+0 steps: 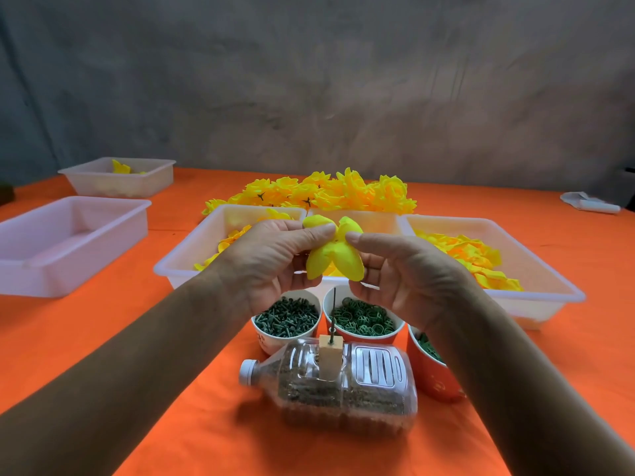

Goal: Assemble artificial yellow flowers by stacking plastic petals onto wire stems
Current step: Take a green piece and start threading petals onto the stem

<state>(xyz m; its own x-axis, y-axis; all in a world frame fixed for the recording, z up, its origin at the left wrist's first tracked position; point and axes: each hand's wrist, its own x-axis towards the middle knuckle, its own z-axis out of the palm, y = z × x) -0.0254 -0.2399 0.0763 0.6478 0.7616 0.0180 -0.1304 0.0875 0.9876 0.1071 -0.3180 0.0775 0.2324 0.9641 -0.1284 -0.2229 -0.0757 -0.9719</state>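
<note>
Both hands (335, 266) around petal piece (334, 255)

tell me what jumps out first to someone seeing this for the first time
The bright yellow petal piece at centre frame, pinched between the left hand and the right hand, draws the eye first. Behind it, a heap of finished yellow flowers glows against the orange tablecloth. Below the hands, a thin wire stem stands upright from a wooden block set in a plastic bottle lying on its side.
</note>
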